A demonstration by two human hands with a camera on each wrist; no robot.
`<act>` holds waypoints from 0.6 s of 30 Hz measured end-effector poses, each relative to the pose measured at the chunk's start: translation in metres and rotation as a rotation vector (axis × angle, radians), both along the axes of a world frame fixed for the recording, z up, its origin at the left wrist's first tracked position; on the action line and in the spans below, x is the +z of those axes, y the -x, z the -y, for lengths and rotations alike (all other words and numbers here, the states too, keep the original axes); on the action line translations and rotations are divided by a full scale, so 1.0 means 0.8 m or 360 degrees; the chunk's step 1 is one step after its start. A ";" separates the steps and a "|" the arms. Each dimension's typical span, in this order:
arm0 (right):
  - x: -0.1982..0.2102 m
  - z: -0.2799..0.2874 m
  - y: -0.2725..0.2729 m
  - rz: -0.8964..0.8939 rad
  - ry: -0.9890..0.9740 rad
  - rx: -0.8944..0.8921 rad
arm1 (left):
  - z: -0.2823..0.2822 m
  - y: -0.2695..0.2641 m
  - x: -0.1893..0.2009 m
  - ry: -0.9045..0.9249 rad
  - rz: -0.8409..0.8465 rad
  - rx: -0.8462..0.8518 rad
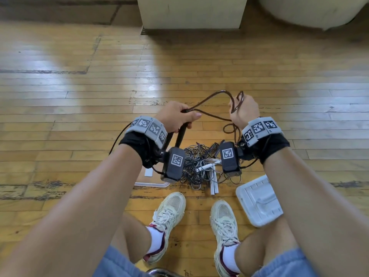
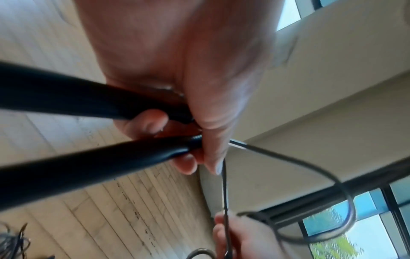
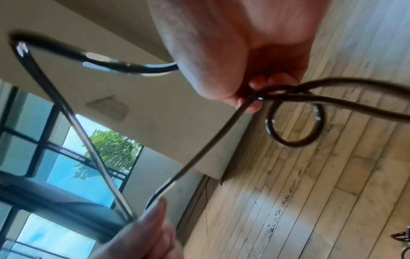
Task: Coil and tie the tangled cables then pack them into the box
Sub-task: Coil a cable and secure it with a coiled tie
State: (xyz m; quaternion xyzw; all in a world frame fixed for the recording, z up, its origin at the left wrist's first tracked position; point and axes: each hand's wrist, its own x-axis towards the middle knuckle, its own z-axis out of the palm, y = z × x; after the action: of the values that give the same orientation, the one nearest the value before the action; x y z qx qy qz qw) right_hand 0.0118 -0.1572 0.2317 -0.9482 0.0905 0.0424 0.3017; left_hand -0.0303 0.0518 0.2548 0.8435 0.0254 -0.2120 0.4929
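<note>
Both hands grip one thin dark rubber cable above the floor: left hand clutching its thick black ends, right hand pinching loops. Slack could snag the tangled pile.

Wooden floor: tangled cables, perhaps lid.

Bare floor ahead; cable tangle and white lid underneath.
</note>
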 end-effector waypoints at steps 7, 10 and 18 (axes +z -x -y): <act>0.018 -0.003 0.016 -0.0636 -0.0329 0.0054 | -0.007 0.002 0.002 0.0337 -0.0218 0.0336; 0.030 -0.023 0.026 -0.0748 -0.0622 0.0311 | -0.006 -0.001 0.006 0.0540 -0.0356 0.0570; 0.036 -0.055 0.033 -0.0890 -0.1659 0.0074 | -0.005 -0.012 0.008 0.1072 -0.0497 0.1014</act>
State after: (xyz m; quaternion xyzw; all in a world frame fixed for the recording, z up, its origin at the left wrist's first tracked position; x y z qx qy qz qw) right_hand -0.0150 -0.1130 0.2603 -0.6294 0.1129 0.3361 0.6915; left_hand -0.0206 0.0560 0.2609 0.5455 0.2859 -0.1709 0.7691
